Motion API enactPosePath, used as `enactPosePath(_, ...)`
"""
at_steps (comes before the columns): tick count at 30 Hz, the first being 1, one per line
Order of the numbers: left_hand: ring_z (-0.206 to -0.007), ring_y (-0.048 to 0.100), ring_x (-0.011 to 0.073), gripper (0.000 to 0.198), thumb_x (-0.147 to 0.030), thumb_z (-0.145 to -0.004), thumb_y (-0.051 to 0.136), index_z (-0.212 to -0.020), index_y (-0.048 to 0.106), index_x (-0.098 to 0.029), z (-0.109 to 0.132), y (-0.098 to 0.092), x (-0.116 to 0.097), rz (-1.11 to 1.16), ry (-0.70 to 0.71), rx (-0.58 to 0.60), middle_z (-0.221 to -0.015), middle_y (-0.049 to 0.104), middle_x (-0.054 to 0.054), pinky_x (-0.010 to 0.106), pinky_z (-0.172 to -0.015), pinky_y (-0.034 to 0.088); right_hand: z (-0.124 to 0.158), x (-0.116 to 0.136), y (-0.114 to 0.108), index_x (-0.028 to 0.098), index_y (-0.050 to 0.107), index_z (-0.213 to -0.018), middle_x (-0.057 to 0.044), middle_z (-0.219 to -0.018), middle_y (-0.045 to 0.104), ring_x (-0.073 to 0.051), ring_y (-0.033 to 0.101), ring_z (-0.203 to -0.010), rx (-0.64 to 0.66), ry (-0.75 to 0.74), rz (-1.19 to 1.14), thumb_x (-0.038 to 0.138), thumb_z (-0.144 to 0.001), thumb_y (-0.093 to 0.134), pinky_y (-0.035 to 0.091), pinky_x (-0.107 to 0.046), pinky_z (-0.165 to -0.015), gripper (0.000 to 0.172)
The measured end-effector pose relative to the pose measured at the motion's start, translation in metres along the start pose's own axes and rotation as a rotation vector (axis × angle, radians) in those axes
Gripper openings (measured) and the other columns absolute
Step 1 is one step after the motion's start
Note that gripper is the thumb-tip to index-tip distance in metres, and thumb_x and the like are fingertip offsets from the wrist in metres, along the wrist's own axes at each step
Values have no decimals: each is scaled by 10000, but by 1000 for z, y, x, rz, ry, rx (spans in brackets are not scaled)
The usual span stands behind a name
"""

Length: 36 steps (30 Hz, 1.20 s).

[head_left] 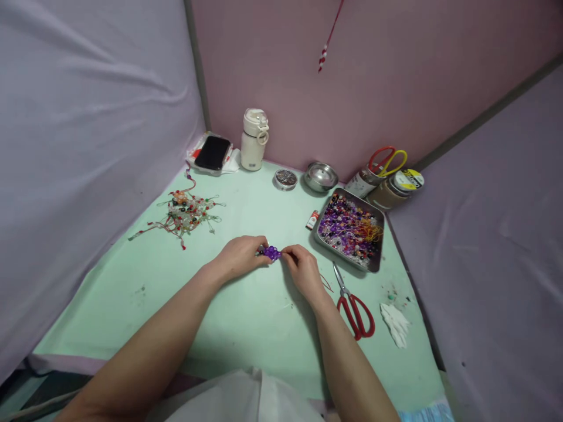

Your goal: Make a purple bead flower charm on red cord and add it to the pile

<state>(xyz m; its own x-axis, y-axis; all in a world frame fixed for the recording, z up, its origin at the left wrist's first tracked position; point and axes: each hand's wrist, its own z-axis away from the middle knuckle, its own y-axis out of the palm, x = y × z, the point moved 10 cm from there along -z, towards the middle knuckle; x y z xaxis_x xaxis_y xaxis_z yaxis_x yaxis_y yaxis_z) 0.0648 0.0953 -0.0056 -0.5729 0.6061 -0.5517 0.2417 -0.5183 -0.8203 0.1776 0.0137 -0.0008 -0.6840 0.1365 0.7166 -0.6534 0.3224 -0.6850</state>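
Between my two hands is a small cluster of purple beads [271, 252], just above the green tabletop. My left hand [241, 255] grips its left side, thumb and fingers closed on it. At the cluster's right end, my right hand [302, 266] pinches with thumb and forefinger; any thread there is too fine to make out. A short red cord [326, 283] shows beside my right wrist. Red-handled scissors [352, 305] lie to the right of my right forearm, blades pointing away from me.
A metal tray [369, 267] of mixed beads and a lighter [312, 220] lie at right. Behind stand a steel bowl [321, 177], a round tin [285, 179], a white bottle [254, 140] and jars [391, 190]. Beaded strings [187, 214] and a phone [213, 153] are left; crumpled tissue [394, 324] is right.
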Motion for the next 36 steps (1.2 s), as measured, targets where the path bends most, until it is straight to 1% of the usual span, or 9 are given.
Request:
enactPosePath(4, -921, 567, 265, 342, -491, -748, 654, -915, 631, -192, 2, -3, -15, -64, 116, -44, -948, 623, 79, 377, -811, 411, 2, -1, -1, 226, 670, -834, -39, -830, 697, -199, 614, -796, 27, 7, 3, 253, -864, 505, 431, -320, -759, 170)
enactPosePath(8, -1174, 449, 325, 487, -539, -703, 699, -1023, 581, -192, 1, -7, -27, -60, 208, -115, -1216, 536, 110, 493, -995, 309, 2, -2, 0, 226, 665, -821, -29, -837, 704, -193, 618, -799, 24, 24, -8, 245, -865, 514, 417, -321, -774, 159)
enactPosePath(12, -1096, 501, 266, 411, -399, -802, 665, -1116, 506, -187, 2, 10, -35, 38, 241, -104, -1139, 572, 94, 435, -958, 367, 3, -3, 2, 224, 659, -826, -25, -829, 700, -195, 617, -817, 30, 36, 4, 232, -870, 508, 397, -329, -795, 157)
enactPosePath(17, -1027, 492, 244, 212, -288, -907, 545, -1084, 487, -186, 5, 33, -39, 33, 231, -135, -1083, 554, 82, 392, -872, 422, 4, -3, 2, 224, 652, -822, -25, -833, 704, -194, 621, -820, 19, 28, 2, 239, -879, 496, 393, -327, -786, 167)
enactPosePath(20, -975, 479, 230, 117, -257, -945, 465, -1027, 501, -182, 5, 37, -40, -11, 252, -157, -1031, 542, 72, 392, -862, 428, 4, -2, 3, 224, 655, -816, -26, -814, 705, -197, 624, -806, 32, 22, 7, 244, -876, 498, 399, -332, -782, 170)
enactPosePath(24, -948, 478, 222, 149, -227, -962, 378, -947, 517, -175, 3, 32, -36, 52, 247, -168, -981, 536, 72, 401, -881, 433, 5, -2, 5, 221, 657, -816, -31, -809, 706, -194, 625, -768, 41, 46, -80, 272, -874, 498, 428, -325, -756, 177)
enactPosePath(29, -880, 533, 181, 118, -274, -905, 450, -946, 512, -181, 4, 18, -23, 543, 67, -149, -920, 559, 47, 355, -825, 455, 9, -9, 2, 209, 610, -975, -19, -798, 673, -168, 605, -714, 42, 140, -404, 346, -841, 564, 465, -294, -690, 197)
enactPosePath(33, -620, 514, 89, 151, -309, -832, 529, -918, 513, -186, 9, 47, -26, 1218, -211, 160, -783, 531, -10, 215, -545, 390, 11, -9, -12, 208, 591, -993, -8, -771, 651, -159, 601, -732, 34, 170, -554, 361, -804, 616, 468, -291, -705, 244)
enactPosePath(36, -498, 441, 43, 152, -280, -767, 584, -857, 529, -170, 12, 58, -30, 1454, -336, 257, -732, 506, -24, 174, -436, 257, 12, -10, -25, 190, 622, -924, -15, -760, 645, -153, 580, -700, 25, 188, -527, 360, -788, 627, 457, -290, -688, 217)
